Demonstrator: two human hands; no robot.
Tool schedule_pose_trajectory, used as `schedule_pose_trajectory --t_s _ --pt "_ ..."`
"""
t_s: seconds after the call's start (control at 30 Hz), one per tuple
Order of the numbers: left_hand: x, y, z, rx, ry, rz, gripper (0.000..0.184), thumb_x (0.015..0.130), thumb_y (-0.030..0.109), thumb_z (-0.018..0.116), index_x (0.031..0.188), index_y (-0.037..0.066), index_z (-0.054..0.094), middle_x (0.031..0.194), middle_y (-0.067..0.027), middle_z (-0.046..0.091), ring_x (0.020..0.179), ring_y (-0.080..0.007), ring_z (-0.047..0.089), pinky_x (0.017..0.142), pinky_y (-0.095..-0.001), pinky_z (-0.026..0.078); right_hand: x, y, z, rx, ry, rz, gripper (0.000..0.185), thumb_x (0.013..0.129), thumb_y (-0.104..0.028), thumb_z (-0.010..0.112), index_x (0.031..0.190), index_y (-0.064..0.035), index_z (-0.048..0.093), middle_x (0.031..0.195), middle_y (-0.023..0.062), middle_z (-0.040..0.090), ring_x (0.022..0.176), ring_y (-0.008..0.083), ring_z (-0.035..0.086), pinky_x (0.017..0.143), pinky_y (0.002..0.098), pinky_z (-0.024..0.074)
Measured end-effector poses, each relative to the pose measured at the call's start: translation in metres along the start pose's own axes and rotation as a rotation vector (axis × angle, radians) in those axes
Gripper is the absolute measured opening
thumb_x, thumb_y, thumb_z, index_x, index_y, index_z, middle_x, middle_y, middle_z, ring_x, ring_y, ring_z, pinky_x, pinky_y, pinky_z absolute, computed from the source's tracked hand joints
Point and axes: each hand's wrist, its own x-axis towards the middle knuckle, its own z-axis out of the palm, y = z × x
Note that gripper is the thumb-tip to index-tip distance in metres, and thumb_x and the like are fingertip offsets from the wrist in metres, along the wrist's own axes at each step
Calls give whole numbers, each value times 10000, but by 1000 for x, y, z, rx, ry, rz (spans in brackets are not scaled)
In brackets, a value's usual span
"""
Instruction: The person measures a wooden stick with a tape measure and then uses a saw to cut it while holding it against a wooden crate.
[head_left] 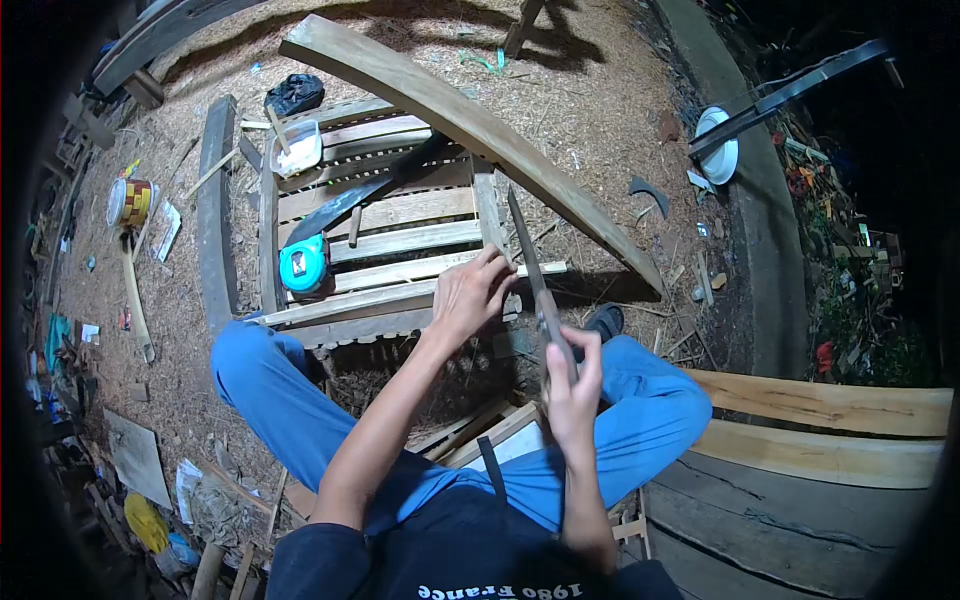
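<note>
My right hand [572, 385] is closed round the handle of a long-bladed hand tool [526, 240]. Its dark blade tapers to a point facing away from me; whether it is a knife or a saw I cannot make out. My left hand [470, 292] has bent fingers closed over a thin wooden strip [390, 294], just left of the blade. The strip's end sticks out to the right, behind the blade. Underneath lies a low slatted wooden frame [400, 238]. A turquoise tape measure [303, 264] rests on the frame's left side.
A long curved beam [450, 120] slants across the frame's far side. On the slats lie a dark flat blade-like piece [345, 208] and a white plastic tub [297, 148]. Planks [820, 405] lie at right, beside a bench [780, 510]. Wood shavings cover the ground.
</note>
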Motion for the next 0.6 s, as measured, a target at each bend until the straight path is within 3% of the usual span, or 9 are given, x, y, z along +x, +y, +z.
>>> schedule_pose_trajectory --t_s 0.03,0.1,0.13,0.23,0.3,0.33,0.37,0.47,0.6 --pt "-2 -1 1 5 -1 2 178 992 263 750 1040 92 737 1065 -75 669 844 -348 717 708 -436 561 -3 3 -1 5 0 -1 305 1085 -230 656 1278 0 602 1087 137 697 955 155 657 855 333 534" --pt "0 -3 3 7 14 -13 186 991 277 751 1034 97 736 1057 -74 666 834 -344 716 699 -428 558 -10 6 -8 -33 0 -159 249 1105 -215 638 1284 -63 558 794 -24 562 573 26 455 485 221 348" --pt "0 -3 4 7 23 -23 185 991 281 748 1032 101 736 1056 -74 665 834 -347 716 697 -427 554 -32 -11 -25 32 -38 78 291 1081 -216 663 1272 -4 610 1055 101 709 946 141 654 854 320 535" --pt "1 3 0 16 1 -28 169 995 268 737 1036 104 738 1049 -76 666 840 -347 720 713 -446 562 -60 2 -41 116 -5 118 288 1074 -204 667 1273 -3 612 1049 89 709 946 119 650 843 307 534" --pt "-1 1 2 13 -2 -13 170 994 270 738 1035 105 739 1048 -76 667 840 -347 721 712 -446 564 -33 -15 -23 -27 -35 51 302 1072 -217 670 1283 -11 602 1062 119 719 935 149 664 850 329 539" --pt "0 0 2 11 9 -1 170 993 271 739 1035 106 741 1047 -75 669 840 -347 723 711 -447 567 -12 -9 -8 -102 12 -149 315 1074 -233 667 1290 -16 595 1057 161 723 924 197 680 860 362 545" --pt "-2 1 2 15 8 3 170 993 271 739 1035 106 741 1047 -75 669 840 -347 723 711 -447 567 0 -9 -1 -13 -23 -6 324 1079 -249 662 1291 -14 593 1076 198 721 936 239 695 884 386 549" --pt "1 -4 6 46 32 13 200 988 297 745 1035 105 716 1035 -87 654 759 -360 714 659 -462 564 -20 -8 -17 -12 -27 5 324 1069 -222 667 1288 7 596 1115 181 726 945 230 696 882 377 548" --pt "0 -1 6 39 5 5 200 995 299 738 1034 105 713 1059 -79 668 778 -356 720 666 -455 568 -47 5 -33 53 -4 42 323 1062 -213 668 1274 23 608 1141 144 721 1008 215 679 918 380 534"
